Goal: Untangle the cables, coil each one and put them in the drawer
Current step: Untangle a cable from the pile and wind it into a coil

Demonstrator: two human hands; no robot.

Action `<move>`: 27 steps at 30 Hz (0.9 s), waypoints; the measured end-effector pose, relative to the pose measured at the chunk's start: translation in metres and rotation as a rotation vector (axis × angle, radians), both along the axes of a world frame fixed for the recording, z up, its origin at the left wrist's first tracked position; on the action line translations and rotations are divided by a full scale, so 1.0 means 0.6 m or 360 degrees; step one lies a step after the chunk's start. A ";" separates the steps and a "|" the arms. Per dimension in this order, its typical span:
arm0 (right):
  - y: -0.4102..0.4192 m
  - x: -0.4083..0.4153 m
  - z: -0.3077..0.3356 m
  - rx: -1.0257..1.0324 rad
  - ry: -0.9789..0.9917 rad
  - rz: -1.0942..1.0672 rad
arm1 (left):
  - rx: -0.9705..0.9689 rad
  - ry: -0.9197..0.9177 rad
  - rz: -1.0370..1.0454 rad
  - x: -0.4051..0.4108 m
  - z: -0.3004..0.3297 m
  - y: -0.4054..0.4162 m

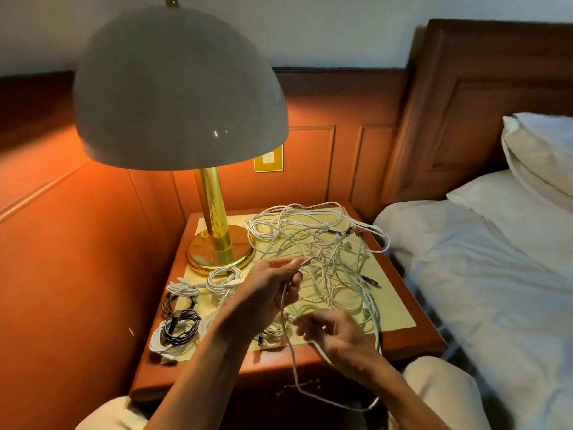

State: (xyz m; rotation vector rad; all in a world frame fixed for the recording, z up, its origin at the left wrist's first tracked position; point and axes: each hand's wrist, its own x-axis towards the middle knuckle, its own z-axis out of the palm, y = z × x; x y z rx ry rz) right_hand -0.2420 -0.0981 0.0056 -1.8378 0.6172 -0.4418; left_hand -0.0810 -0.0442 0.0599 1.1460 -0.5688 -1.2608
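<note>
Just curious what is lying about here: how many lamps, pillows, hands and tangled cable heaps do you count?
Lamp: 1
Pillows: 2
Hands: 2 (left hand gripping a white cable, right hand)
Tangled cable heap: 1
Total: 6

So the brass table lamp with the grey dome shade [210,243] sits at the back left of my wooden bedside worktop [412,336]. The loose tangle of white and pale green cables [322,243] sprawls across the right half, behind my hands. Front left there's a cluster of coiled white and black cables [178,332]. The bed with white pillows and sheets [496,274] is right beside the worktop, on its right.
</note>
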 end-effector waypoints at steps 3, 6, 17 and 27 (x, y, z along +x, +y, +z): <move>-0.037 -0.002 0.025 0.0901 -0.0434 -0.0387 | -0.0132 -0.0163 -0.0341 -0.011 -0.003 0.019; -0.074 -0.003 0.064 0.1424 -0.0741 -0.0394 | -0.0156 -0.0433 -0.0675 -0.021 -0.014 0.044; -0.050 -0.051 0.087 0.0809 -0.0309 -0.0211 | -0.0345 -0.1925 0.0771 -0.043 -0.053 0.089; -0.009 -0.097 0.066 0.0701 -0.0392 0.0253 | -0.0607 -0.2313 0.0194 -0.060 -0.044 0.075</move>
